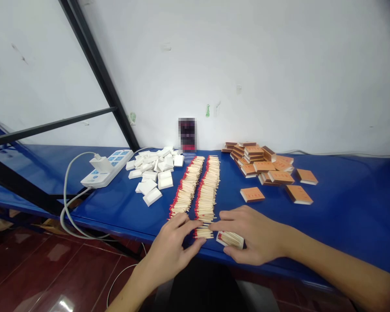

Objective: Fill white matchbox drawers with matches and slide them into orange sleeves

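At the near edge of the blue table, my left hand (pixel 175 242) has its thumb and index finger closed around a small group of matches (pixel 203 232). These lie at the near end of two long rows of red-tipped matches, the left row (pixel 188 182) and the right row (pixel 208 186). My right hand (pixel 250 234) grips a white matchbox tray (pixel 219 241), its thumb at the near edge. Matches lie inside that tray, partly hidden by the hand. The right index finger reaches left and touches the end of the matches by my left hand.
White empty trays (pixel 165 180) are heaped left of the rows. Orange matchboxes (pixel 263 167) are piled on the right, several lying loose. A power strip (pixel 97 178) with a plug and cable sits far left, by a black metal frame (pixel 97 65). A blurred dark object (pixel 187 134) leans against the wall.
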Demonstrator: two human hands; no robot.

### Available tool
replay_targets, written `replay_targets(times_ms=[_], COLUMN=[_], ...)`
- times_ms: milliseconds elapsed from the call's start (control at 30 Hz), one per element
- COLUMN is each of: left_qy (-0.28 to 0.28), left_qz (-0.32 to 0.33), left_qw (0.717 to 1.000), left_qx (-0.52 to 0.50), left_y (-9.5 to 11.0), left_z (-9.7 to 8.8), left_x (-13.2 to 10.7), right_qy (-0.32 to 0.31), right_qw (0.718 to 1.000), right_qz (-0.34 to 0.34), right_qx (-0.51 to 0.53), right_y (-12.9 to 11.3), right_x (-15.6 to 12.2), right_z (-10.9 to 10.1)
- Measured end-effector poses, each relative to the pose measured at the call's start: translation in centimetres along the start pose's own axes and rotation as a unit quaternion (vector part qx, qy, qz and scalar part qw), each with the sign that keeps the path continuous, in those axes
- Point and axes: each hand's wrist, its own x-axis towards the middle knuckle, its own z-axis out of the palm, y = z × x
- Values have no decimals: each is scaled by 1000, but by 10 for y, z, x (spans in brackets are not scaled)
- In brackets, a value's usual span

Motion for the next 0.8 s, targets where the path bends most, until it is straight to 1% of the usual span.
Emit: replay_targets(times_ms=[400,633,800], left_qy=[4,9,23], left_qz=[-11,-18,-17], left_qw=[1000,1000,999], left_qx=[-13,-17,-18], left_y=[2,1,2], left_z=[0,0,1], left_x=[0,1,1], right_qy=[5,18,12], right_qw=[1000,1000,1000], right_qz=[6,1,0], right_qx=[-8,-9,-10], right_y=[0,-2,-2], right_x=[0,0,-1], right_z=[0,0,-2])
